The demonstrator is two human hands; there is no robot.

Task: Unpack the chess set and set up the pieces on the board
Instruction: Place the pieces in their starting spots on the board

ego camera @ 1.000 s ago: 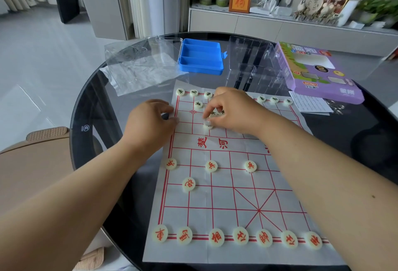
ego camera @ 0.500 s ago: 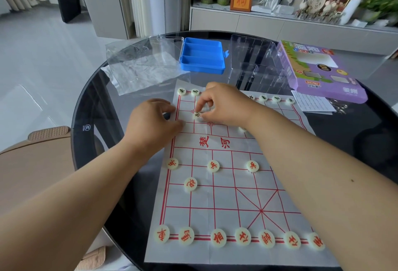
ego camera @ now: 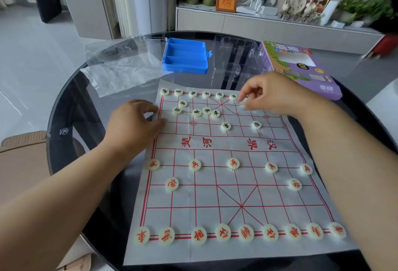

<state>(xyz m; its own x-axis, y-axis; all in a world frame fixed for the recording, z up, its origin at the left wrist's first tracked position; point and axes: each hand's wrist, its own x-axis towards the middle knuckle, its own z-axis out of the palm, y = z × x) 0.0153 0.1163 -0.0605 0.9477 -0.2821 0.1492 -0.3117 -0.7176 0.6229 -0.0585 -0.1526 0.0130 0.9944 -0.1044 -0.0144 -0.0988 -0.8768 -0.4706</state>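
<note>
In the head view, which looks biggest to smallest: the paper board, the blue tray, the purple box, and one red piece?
1. Paper board, by far the largest.
2. Purple box, partly hidden by the right hand.
3. Blue tray; it lies about as far away as the box, so this order is fairly safe.
4. Red piece, smallest though nearest.

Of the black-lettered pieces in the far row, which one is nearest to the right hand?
The rightmost visible piece of that row, just left of the right hand. Its fingertips almost touch it, while the other five black pieces stand farther left, toward the board's corner.
</note>
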